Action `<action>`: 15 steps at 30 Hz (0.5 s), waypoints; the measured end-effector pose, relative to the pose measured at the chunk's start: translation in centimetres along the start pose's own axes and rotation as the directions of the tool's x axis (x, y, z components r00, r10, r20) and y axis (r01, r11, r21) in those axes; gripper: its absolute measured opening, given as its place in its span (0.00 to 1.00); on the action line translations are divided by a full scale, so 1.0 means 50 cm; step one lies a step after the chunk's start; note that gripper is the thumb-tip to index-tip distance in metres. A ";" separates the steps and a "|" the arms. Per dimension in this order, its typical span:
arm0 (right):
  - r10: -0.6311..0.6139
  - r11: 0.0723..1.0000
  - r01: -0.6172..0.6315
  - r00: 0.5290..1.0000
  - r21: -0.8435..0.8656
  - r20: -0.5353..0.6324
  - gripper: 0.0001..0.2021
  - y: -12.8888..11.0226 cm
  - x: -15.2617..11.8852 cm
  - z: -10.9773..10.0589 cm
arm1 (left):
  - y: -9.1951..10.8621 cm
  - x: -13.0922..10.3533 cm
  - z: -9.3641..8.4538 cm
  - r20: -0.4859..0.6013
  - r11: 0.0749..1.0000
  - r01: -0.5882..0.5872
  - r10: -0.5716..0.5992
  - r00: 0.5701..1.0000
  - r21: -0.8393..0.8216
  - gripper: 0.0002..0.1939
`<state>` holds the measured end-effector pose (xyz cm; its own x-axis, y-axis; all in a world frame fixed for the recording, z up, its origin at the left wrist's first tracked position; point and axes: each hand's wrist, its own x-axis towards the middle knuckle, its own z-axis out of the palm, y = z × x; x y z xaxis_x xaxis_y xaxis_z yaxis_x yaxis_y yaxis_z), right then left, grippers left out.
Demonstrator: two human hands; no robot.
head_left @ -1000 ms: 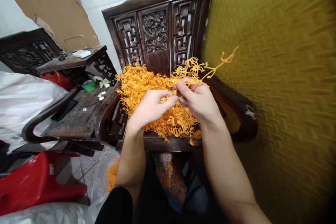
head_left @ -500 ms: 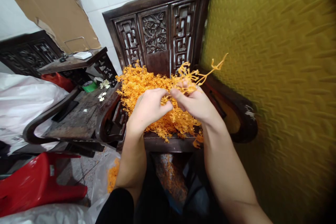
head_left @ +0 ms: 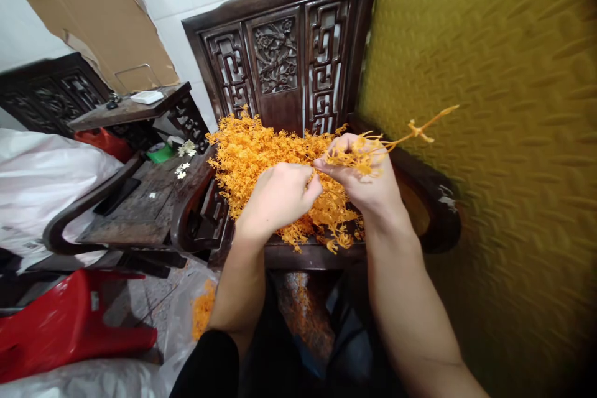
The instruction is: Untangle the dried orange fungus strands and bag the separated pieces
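A large heap of orange artificial plant sprigs (head_left: 261,149) lies on the seat of a dark carved wooden chair. Above its right side, my right hand (head_left: 361,165) is closed round an orange plastic sprig (head_left: 415,132), whose bare stem sticks out to the right. My left hand (head_left: 284,196) is over the front of the heap with its fingers curled in, the fingertips close to my right fingers. What lies in the left fingers, if anything, is hidden behind the hand.
The chair's carved back (head_left: 275,56) stands against the wall, beside a yellow textured panel (head_left: 489,74). To the left are a wooden side table (head_left: 135,106), a second chair with green tape (head_left: 160,152), white bags (head_left: 41,186), a red plastic stool (head_left: 79,323) and a clear bag with orange pieces (head_left: 203,311).
My right hand has turned, and the sprig in it now points farther right and lower. Both hands have shifted slightly right.
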<state>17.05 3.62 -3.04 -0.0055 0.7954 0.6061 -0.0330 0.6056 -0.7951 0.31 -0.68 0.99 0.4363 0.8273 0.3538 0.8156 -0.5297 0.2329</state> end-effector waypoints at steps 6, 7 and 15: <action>0.045 0.999 -0.045 0.999 0.025 -0.003 0.25 -0.007 -0.004 0.009 | 0.000 -0.006 -0.006 0.006 0.999 0.019 -0.019 1.000 -0.036 0.20; 0.049 0.999 -0.049 0.999 0.024 -0.019 0.25 -0.010 -0.004 0.009 | 0.000 -0.005 -0.006 0.006 0.999 0.024 -0.024 1.000 -0.042 0.20; 0.266 0.954 -0.283 0.952 0.099 0.150 0.27 -0.030 0.033 -0.037 | 0.035 -0.038 -0.056 0.080 0.968 -0.050 0.072 0.994 -0.245 0.22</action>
<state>18.91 4.07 -0.89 -0.1636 0.9150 0.3687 -0.1292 0.3507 -0.9275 -0.14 -3.69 3.28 0.5227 0.7996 0.2957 0.6747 -0.6000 0.4298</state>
